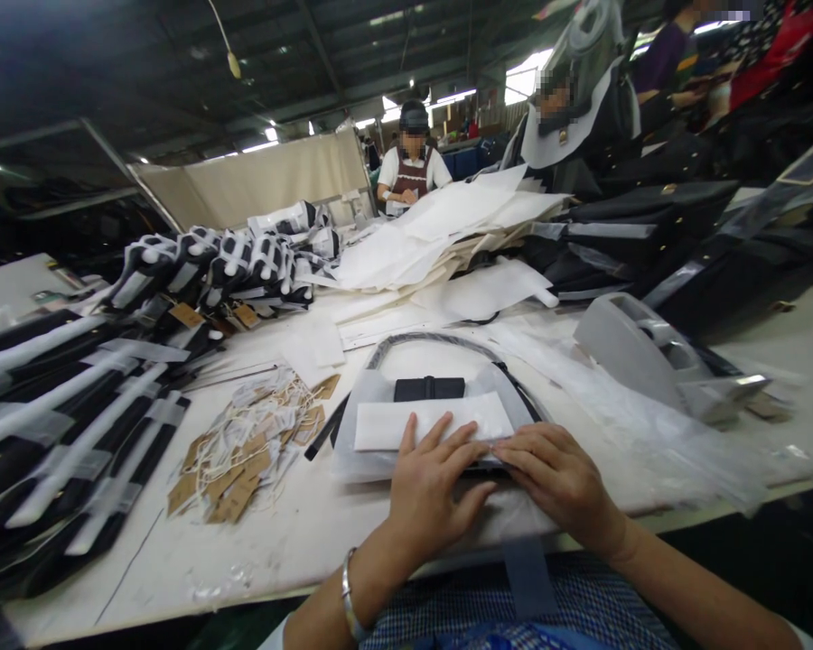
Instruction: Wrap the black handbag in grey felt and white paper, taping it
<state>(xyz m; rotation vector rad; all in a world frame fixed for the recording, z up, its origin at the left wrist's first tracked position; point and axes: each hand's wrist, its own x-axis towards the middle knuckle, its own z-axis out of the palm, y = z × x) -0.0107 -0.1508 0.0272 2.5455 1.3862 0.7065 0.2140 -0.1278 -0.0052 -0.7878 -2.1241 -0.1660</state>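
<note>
A dark handbag (406, 361) with a wrapped handle lies on the white table in front of me, its body covered by translucent white sheeting (372, 388). Across its front rests a white rectangular sheet (386, 427), just below a black flap (429, 388). My left hand (437, 487) lies flat with fingers spread on the lower edge of that sheet. Beside it my right hand (559, 483) has its fingers pressed together at the sheet's right corner; whatever is between them is too small to name. A translucent strip (528, 573) hangs at the table edge below.
Brown tags with strings (244, 451) lie in a heap left of the bag. Black wrapped bags (60, 424) are piled at the far left. White sheets (440, 217) are stacked behind, with more black bags (616, 226) at right. A person (413, 167) works across the table.
</note>
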